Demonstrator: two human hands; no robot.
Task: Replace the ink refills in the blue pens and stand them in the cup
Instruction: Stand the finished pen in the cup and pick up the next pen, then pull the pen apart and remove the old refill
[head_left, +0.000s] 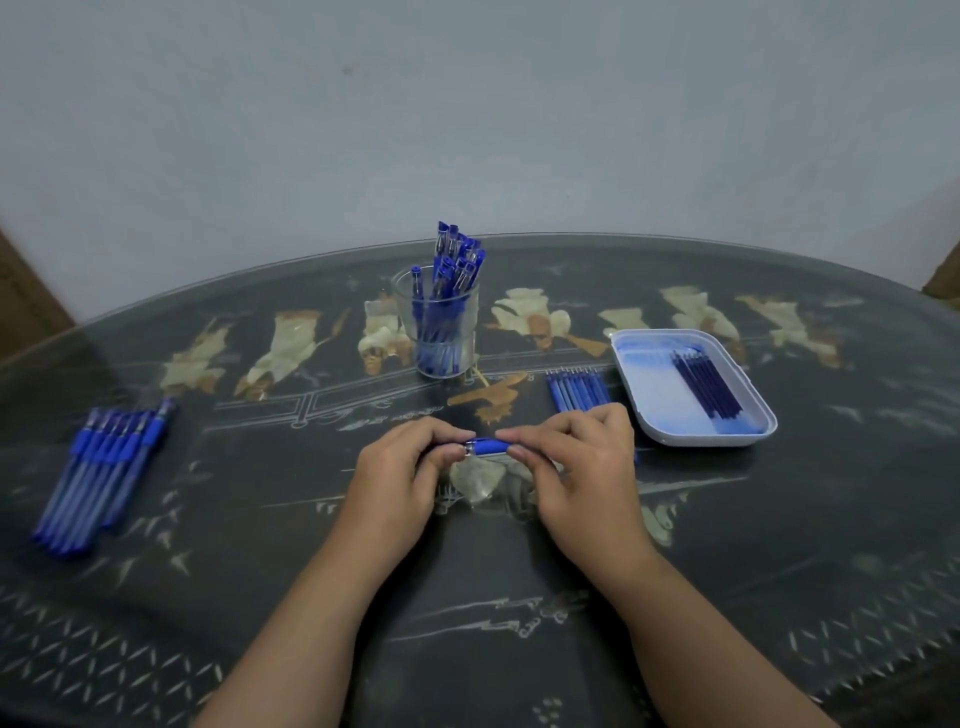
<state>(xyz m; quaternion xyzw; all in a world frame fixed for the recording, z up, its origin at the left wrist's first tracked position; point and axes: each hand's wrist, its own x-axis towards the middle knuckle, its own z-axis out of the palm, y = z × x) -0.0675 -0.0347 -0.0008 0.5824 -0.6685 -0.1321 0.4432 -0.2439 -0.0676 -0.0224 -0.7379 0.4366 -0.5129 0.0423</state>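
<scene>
My left hand (400, 467) and right hand (571, 462) each pinch one end of pen (488, 447), low over middle of surface (519, 597). Step: unscrewing or closing barrel, blur hides which. Next: firm straight twist, then into cup (441, 332) behind, part full.

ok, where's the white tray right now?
Head view, right side of the table: the white tray sits just right of a row of loose refills, beyond the right hand.

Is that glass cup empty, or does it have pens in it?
Not empty: the glass cup stands upright holding a bunch of blue pens, their tops sticking up above its rim.
</scene>
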